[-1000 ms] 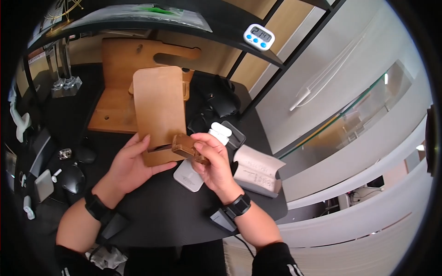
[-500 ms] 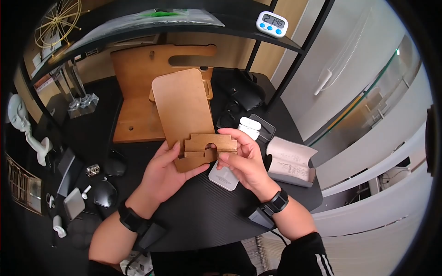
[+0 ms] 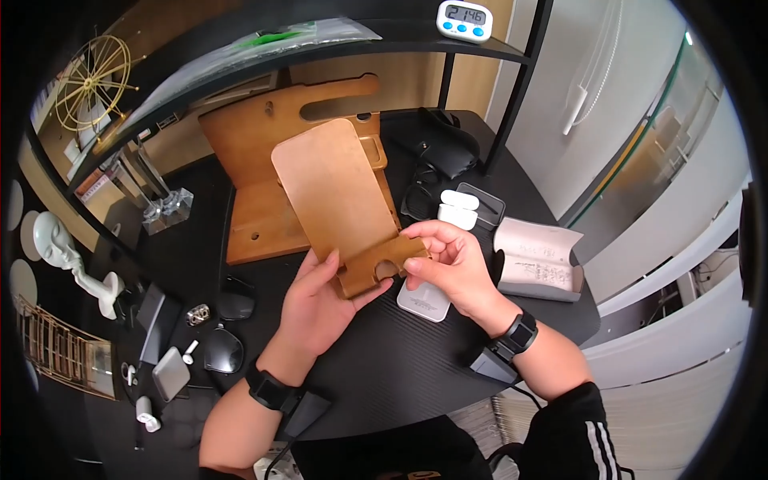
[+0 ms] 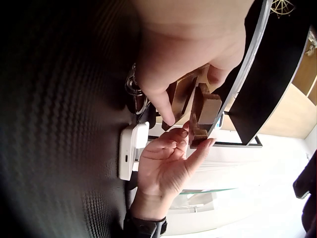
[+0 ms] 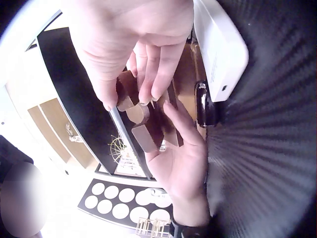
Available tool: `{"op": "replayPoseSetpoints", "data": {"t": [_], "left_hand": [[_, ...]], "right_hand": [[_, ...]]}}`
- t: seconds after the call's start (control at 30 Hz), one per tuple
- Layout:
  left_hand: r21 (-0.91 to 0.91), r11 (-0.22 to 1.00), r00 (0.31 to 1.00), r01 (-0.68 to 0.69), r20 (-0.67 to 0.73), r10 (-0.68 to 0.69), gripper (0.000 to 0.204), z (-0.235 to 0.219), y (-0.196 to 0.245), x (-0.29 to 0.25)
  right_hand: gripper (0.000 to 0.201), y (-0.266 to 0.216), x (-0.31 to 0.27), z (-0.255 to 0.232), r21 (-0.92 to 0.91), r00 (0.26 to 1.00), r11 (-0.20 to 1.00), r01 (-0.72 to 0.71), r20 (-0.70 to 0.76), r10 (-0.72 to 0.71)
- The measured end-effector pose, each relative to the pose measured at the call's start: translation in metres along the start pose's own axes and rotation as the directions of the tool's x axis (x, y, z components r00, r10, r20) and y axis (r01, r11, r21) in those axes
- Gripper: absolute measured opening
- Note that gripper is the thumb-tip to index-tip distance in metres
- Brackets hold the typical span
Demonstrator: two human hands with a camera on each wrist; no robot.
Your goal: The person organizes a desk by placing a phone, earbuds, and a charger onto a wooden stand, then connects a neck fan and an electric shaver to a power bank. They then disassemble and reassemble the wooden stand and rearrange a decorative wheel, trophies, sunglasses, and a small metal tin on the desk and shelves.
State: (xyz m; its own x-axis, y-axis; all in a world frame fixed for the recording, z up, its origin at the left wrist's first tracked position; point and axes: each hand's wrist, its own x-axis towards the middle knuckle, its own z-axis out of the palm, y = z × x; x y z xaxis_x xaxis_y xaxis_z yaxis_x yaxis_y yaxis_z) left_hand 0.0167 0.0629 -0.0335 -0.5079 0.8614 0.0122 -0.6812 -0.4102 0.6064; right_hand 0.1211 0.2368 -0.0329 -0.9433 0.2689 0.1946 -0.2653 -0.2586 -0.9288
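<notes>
A flat wooden panel with rounded corners [image 3: 332,184] tilts above the desk, its lower end gripped by the left hand [image 3: 320,308], thumb on the front. Across that lower end lies a smaller notched wooden piece [image 3: 372,266], pinched at its right end by the right hand [image 3: 456,268] between thumb and fingers. In the right wrist view the notched piece [image 5: 147,137] shows its curved cutout, close to the panel; whether the two are joined I cannot tell. Behind them a larger wooden stand [image 3: 268,212] with a slotted upright rests on the desk.
A white earbud case [image 3: 458,210], a white flat device [image 3: 424,302] and an open grey box [image 3: 538,260] lie to the right. Sunglasses [image 3: 223,350] and a silver case [image 3: 171,374] are at the left. A black shelf [image 3: 320,53] with a timer [image 3: 464,22] spans the back.
The notched piece turned from end-on to its broad side, then tilted and came against the panel's lower end. Both hands kept their hold. The head view shifted, moving the desk scene within the frame.
</notes>
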Motion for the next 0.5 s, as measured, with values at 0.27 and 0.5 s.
{"op": "replayPoseSetpoints", "data": {"t": [0.27,0.5], "left_hand": [[0.161,0.986,0.998,-0.050,0.038,0.045,0.046,0.0017,-0.0035,-0.0022],[0.205,0.974,0.993,-0.094,0.085,0.078,0.068,0.0003,-0.0049,-0.0006]], "right_hand": [[0.028,-0.0034,-0.0009,0.0026,-0.021,1.000,1.000,-0.022,-0.005,0.022],[0.027,0.0005,0.0005,0.0018,-0.087,0.998,0.995,-0.053,-0.026,0.051]]}}
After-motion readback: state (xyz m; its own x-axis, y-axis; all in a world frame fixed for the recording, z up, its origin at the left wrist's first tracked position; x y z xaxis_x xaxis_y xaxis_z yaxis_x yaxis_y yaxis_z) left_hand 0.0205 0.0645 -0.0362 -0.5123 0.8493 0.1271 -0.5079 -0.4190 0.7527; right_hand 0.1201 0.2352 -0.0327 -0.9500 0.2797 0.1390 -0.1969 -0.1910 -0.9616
